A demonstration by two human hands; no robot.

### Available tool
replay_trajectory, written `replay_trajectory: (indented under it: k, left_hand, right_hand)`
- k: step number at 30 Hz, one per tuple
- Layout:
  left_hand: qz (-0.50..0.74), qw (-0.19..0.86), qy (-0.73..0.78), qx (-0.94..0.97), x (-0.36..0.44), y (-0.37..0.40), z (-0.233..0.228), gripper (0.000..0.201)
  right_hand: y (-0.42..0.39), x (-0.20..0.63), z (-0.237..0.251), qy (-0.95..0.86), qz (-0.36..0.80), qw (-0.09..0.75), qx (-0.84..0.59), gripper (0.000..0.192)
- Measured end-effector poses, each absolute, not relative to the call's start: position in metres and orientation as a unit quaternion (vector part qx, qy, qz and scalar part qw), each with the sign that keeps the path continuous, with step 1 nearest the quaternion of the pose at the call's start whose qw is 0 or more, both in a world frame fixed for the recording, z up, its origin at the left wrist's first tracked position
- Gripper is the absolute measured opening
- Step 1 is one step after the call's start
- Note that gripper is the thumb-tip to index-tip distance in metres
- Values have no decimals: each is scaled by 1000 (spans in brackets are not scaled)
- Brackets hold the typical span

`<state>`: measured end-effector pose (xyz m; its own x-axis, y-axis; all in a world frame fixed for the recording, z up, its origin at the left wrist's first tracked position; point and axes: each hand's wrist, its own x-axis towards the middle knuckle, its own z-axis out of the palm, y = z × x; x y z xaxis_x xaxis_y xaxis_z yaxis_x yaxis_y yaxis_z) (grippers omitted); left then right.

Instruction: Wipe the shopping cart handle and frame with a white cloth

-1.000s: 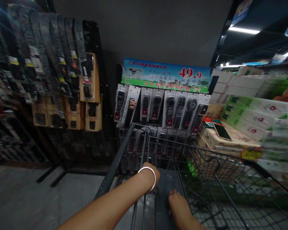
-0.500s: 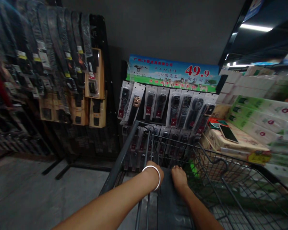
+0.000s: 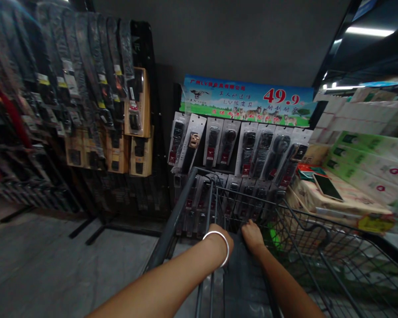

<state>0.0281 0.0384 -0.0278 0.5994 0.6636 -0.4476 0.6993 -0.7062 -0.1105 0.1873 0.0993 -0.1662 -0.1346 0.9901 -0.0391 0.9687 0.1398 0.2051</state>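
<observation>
While both bare forearms stretch forward from the near edge, the left hand (image 3: 226,238), with a thin white bangle (image 3: 219,243) on its wrist, bends down out of sight behind that wrist inside the dark grey wire shopping cart (image 3: 318,247); whether its fingers are closed on anything I cannot tell. Just to its right, close but apart from it, the right hand (image 3: 252,234) lies knuckles up on a dark flat item (image 3: 243,274) that lies in the near end of the cart; its fingers curl over the item's far edge, and whether they grip it is hidden.

Beyond the cart's far rim hangs a display rack of black belts in clear plastic packs (image 3: 239,150), in rows, topped by a blue and green sign with a red price of 49.9 (image 3: 248,100). To the right, near the cart's right side, a dark-screened phone (image 3: 327,187) lies flat on a stack of wrapped pale tissue packs (image 3: 348,201), with green and white tissue packs (image 3: 371,154) stacked farther right. On the far left, long dark belts (image 3: 86,70) hang above light wooden boxes (image 3: 137,132).
</observation>
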Motion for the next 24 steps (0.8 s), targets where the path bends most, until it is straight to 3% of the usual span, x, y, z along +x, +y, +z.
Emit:
replay_trajectory:
  k: [16, 24]
  left_hand:
    - [-259, 38, 367, 893, 32, 36, -18, 37]
    - [-205, 56, 387, 897, 33, 41, -32, 38]
  right_hand:
    - [69, 180, -137, 709, 19, 98, 699, 33]
    - [106, 202, -106, 674, 17, 105, 731, 28]
